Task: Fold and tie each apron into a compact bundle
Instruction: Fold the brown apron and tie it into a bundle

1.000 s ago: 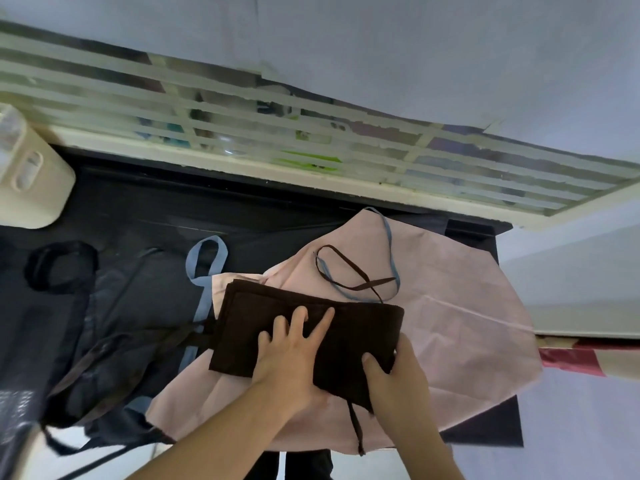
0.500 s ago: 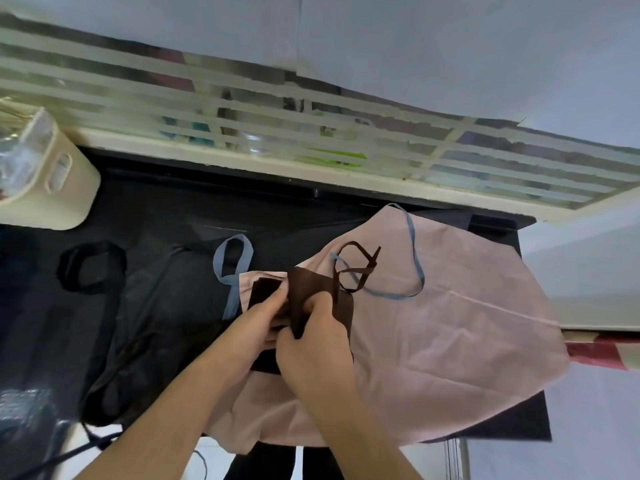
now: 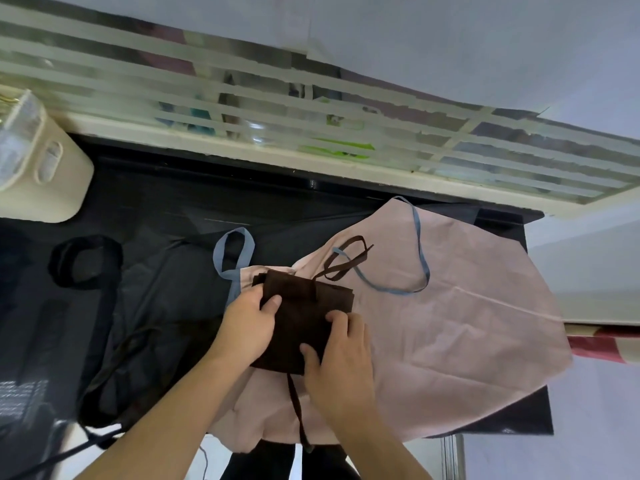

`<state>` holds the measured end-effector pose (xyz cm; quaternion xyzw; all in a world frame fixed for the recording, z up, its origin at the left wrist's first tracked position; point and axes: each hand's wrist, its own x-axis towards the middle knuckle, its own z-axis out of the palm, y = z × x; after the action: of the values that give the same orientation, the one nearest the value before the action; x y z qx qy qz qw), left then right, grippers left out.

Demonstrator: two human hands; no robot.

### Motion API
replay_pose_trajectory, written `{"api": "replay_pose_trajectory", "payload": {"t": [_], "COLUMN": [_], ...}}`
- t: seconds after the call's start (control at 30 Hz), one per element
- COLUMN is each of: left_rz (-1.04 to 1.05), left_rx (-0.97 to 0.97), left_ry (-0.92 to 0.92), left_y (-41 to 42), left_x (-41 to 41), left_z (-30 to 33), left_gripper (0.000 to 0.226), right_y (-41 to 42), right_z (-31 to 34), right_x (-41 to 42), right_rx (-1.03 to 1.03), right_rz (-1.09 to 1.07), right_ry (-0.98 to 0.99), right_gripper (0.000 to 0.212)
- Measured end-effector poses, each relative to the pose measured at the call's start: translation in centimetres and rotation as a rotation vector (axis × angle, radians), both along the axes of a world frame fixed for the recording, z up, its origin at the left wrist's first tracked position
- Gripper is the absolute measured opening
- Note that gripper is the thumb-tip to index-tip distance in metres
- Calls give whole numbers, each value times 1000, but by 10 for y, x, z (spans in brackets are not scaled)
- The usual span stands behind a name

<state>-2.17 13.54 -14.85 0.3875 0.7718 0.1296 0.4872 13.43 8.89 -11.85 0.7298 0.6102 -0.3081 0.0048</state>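
A dark brown apron (image 3: 300, 317), folded into a small rectangle, lies on a pink apron (image 3: 450, 334) spread over the black table (image 3: 207, 206). My left hand (image 3: 247, 323) grips the brown bundle's left edge, thumb on top. My right hand (image 3: 341, 362) holds its lower right part, fingers curled over the fabric. One brown strap (image 3: 346, 263) loops away beyond the bundle; another (image 3: 298, 407) hangs toward me off the table edge. The pink apron's blue ties (image 3: 415, 258) lie across it.
A dark navy apron (image 3: 149, 306) with a black neck loop (image 3: 86, 259) lies at the left. A cream plastic container (image 3: 45, 168) stands at the far left. A slatted window frame (image 3: 311, 140) runs behind the table. A red patterned object (image 3: 606, 342) pokes in at right.
The wide brown rectangle was folded in half toward the left. Both hands moved from pressing it flat to gripping the smaller bundle at its two sides.
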Motion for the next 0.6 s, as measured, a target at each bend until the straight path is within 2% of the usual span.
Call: {"api": "replay_pose_trajectory", "payload": {"t": [0.23,0.37,0.5,0.53,0.6], "left_rz": [-147,-88,19,-10,-198], "left_rx": [220,275,290,330,458], "left_ry": [413,383,322,363,503], "left_y": [-11,-7,-9,-11,-16], "left_x": [2,2,-1,-1,-1], "left_z": [4,-3,-4,-2,2], "left_gripper": [26,24,30,32,33], "right_y": [-6,-1,13,18,27], "right_z": [-20,-22,-20,-19,-18], "right_x": [7,7,8,9,10], "right_rx": [14,34,-41,-71,-116], "right_rz": [-11,-171,-257,-262,-282], "right_ry": [7,46,16,0,-8], "right_gripper": [65,71,70,68,65]}}
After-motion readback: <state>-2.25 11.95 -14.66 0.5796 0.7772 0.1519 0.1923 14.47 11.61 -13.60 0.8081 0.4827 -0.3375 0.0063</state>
